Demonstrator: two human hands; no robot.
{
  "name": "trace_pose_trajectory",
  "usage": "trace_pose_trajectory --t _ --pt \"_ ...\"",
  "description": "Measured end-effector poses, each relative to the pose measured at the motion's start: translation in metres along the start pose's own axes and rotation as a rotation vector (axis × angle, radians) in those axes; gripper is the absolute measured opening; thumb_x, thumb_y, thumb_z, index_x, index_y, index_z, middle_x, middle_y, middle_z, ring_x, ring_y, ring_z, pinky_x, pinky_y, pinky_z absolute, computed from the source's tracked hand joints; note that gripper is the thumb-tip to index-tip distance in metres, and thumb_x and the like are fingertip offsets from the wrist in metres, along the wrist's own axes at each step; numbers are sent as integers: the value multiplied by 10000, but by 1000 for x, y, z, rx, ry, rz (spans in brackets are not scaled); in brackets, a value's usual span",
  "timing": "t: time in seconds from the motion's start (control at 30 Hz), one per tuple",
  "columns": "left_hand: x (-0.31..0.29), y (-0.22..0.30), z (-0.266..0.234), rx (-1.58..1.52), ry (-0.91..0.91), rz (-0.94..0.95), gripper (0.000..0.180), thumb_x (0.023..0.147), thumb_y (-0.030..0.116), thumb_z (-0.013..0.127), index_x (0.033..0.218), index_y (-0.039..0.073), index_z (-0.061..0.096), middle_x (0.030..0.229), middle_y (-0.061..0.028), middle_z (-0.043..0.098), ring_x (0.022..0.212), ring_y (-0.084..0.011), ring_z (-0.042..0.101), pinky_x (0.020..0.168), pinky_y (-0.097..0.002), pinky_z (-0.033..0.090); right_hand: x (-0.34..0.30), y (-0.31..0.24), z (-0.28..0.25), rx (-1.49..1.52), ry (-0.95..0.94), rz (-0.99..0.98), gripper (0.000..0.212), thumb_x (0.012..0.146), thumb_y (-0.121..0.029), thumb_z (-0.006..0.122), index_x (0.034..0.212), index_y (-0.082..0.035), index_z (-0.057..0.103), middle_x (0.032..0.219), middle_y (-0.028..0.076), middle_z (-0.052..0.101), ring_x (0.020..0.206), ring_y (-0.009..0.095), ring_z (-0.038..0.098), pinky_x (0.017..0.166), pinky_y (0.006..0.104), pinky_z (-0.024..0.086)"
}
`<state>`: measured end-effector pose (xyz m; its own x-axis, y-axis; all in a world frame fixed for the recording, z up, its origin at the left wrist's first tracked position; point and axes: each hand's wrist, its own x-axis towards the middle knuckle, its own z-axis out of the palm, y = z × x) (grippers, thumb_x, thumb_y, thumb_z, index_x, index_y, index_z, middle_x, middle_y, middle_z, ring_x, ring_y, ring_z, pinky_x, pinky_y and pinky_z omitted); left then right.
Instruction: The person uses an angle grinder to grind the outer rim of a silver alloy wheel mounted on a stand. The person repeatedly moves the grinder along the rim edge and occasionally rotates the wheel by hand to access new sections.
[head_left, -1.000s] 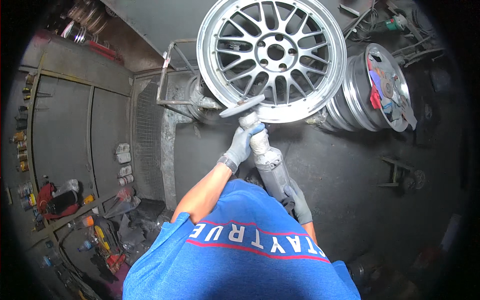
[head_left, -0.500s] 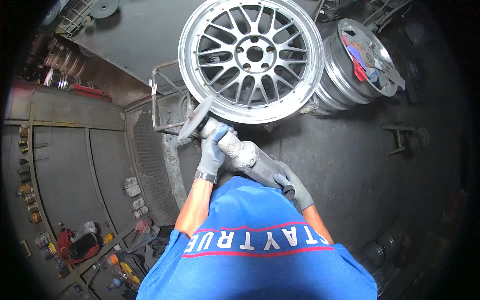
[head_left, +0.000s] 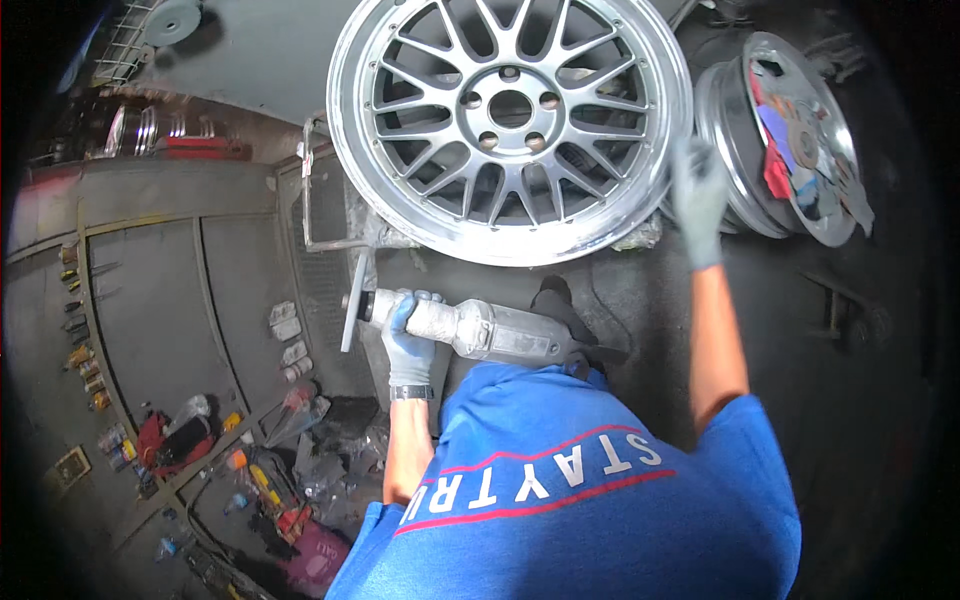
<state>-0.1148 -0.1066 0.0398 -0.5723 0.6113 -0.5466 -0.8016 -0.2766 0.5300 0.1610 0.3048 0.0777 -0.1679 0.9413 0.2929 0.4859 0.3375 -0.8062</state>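
Note:
A large silver multi-spoke car wheel rim (head_left: 512, 165) faces me, its polished lip toward me. My left hand (head_left: 410, 345), in a grey-blue glove, is closed around the wrapped neck of a straight grinder (head_left: 515, 333). The grinder lies sideways in front of my body, its flat round disc (head_left: 354, 300) at the left end, apart from the rim. My right hand (head_left: 697, 195), gloved too, reaches up to the rim's right edge. Its fingers are smeared by motion, so I cannot tell whether they touch the lip or hold anything.
Right of the rim, another wheel (head_left: 770, 150) lies with cloths and discs on its face. A bent metal frame (head_left: 308, 200) stands at the left. Bottles and cans line the left wall. Bags and clutter (head_left: 320, 455) lie at the lower left.
My right hand has let go of the grinder's rear and moved up and right to the rim's edge. The grinder has swung level and away from the rim, still in my left hand.

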Motion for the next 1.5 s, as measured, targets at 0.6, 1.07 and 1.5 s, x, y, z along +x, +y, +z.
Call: trace_pose_trajectory --t 0.6,1.07,1.5 --pt "-36 -24 5 130 188 166 238 1002 207 725 1175 49 684 1120 -155 741 1102 -353 733 1079 -543 584 111 27 41 -19 -66 -117 464 1012 -486 784 1143 -43 737 983 242 801 971 416 797 848 482 597" --pt "5 9 -33 172 -220 19 261 977 46 711 1223 13 627 1133 -153 724 1123 -305 718 1114 -464 550 -208 28 26 -22 -622 309 516 1127 -462 617 1066 45 692 1012 255 764 937 403 735 843 520 562" --pt "11 -33 20 231 -82 -222 102 972 40 813 1061 21 766 967 -114 777 892 -245 778 855 -394 654 -385 -10 -22 343 -894 693 704 1148 -571 549 1528 21 582 1510 198 644 1425 279 581 1240 395 405"
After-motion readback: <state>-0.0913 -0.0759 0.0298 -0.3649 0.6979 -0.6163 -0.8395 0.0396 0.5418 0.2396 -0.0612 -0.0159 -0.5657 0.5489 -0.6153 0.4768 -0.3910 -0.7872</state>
